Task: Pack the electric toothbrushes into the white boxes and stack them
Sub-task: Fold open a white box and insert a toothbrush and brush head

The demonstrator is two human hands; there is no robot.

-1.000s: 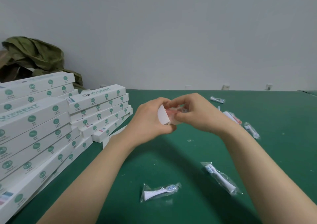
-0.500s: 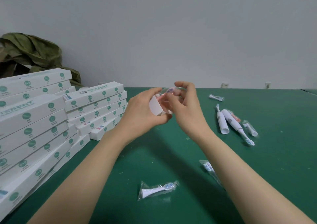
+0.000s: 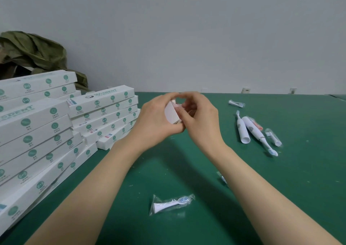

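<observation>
My left hand (image 3: 156, 118) grips the end of a white box (image 3: 171, 114) held above the green table (image 3: 187, 166), its open end facing me. My right hand (image 3: 202, 118) meets it there, fingers curled at the box mouth, where something pink shows inside. Two white electric toothbrushes (image 3: 249, 130) lie on the table to the right, a pink one partly hidden behind them. Bagged brush heads lie near me (image 3: 171, 204), by the toothbrushes (image 3: 273, 137) and at the far edge (image 3: 236, 103).
Stacks of closed white boxes with green print fill the left side, a tall one (image 3: 35, 132) and a lower one (image 3: 104, 113). A crumpled olive cloth (image 3: 33, 51) sits behind them against the grey wall. Another bagged brush head (image 3: 222, 179) peeks out beside my right forearm.
Both hands have stayed together on the box and dropped a little lower than half a second ago. My right fingers have closed in over the box mouth.
</observation>
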